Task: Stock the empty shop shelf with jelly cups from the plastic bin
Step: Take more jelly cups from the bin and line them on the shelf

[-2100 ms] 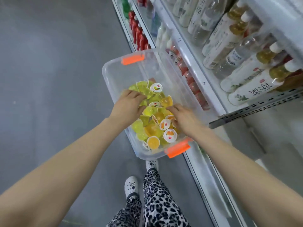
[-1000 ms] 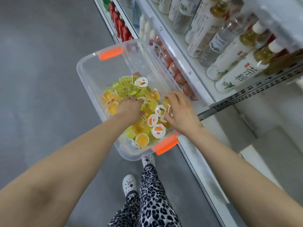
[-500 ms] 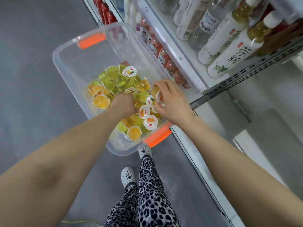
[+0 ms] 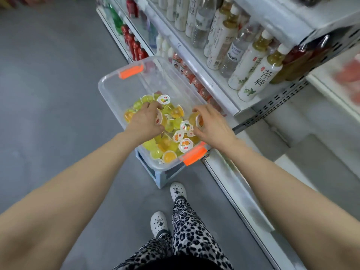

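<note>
Here, in the head view, the step in hand looks like gathering: both hands are down in the clear plastic bin with orange latches (image 4: 134,86), which sits on a pale blue crate (image 4: 155,176) on the grey floor just beside the shelving. The small yellow and orange jelly cups with white printed lids (image 4: 176,123) lie heaped in the near half of the bin; the far half shows bare plastic.

The left hand (image 4: 146,121) is curled over the heap, its grip closed round cups, one red-printed lid showing by the thumb. The right hand (image 4: 212,125) has its grip pinching an orange jelly cup (image 4: 198,120) between thumb and fingertips, lifted slightly off the pile.

None of the cups appear on a shelf yet, so stocking seems barely begun. The pale shelf boards (image 4: 321,121) right of the bin, below the row of white-labelled tea bottles (image 4: 259,78), are likely the target. The next move calls for lifting both handfuls clear of the bin wall without spilling, then swinging right and setting the cups down lid-up.
</note>
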